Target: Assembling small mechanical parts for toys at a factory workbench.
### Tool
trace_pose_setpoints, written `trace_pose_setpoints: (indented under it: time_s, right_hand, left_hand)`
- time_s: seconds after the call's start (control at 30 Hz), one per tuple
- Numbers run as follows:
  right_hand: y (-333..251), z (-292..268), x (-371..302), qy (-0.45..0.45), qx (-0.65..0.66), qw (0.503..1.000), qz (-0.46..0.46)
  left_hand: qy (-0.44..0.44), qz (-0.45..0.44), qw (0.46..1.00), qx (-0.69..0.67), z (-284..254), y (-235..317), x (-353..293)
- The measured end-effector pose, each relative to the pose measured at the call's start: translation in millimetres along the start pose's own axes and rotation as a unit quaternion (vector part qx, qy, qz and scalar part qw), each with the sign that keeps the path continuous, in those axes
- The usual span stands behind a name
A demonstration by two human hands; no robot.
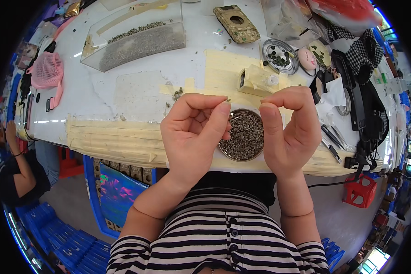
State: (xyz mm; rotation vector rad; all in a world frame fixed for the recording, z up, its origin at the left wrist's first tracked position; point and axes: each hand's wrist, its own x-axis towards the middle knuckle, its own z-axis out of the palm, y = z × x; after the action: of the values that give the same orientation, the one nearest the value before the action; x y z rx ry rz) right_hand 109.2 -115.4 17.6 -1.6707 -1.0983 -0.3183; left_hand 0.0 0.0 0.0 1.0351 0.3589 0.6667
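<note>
Both hands are raised over a round dish [242, 157] filled with tiny grey-brown parts. My left hand [189, 132] pinches a tiny olive-green part [229, 100] between thumb and forefinger, its other fingers curled. Across a narrow gap, my right hand [292, 132] also holds thumb and forefinger together. Whatever lies between those fingertips is too small to make out. Just behind the dish stands a small container wrapped in cream tape [255, 81], with a clear round opening on its top.
A clear bin [141, 48] of small parts stands far left; a camouflage model hull [236, 23] lies at the back. Right of it is a round clear tray [281, 57] with dark green pieces. Knives and tweezers [334, 137] lie at right. Another person [20, 169] is at far left.
</note>
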Motion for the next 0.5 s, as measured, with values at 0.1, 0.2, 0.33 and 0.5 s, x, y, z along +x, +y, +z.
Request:
trace_pose_setpoints:
  time_s: [0.1, 0.2, 0.33, 0.5]
  right_hand:
    - [1, -2, 0, 0.023, 0.045, 0.999, 0.016]
    - [-2, -8, 2, 0.081, 0.116, 0.987, 0.074]
    - [6, -21, 20, 0.116, -0.068, 0.991, -0.012]
    - [19, -22, 29, 0.069, -0.252, 0.962, -0.078]
  left_hand:
    - [0.006, -0.002, 1.000, 0.012, 1, 0, 0]
    - [-0.002, 0.005, 1.000, -0.008, -3, -2, 0]
    - [0.000, 0.009, 1.000, -0.012, -3, -3, 0]
    - [0.004, 0.014, 1.000, -0.001, -1, -3, 0]
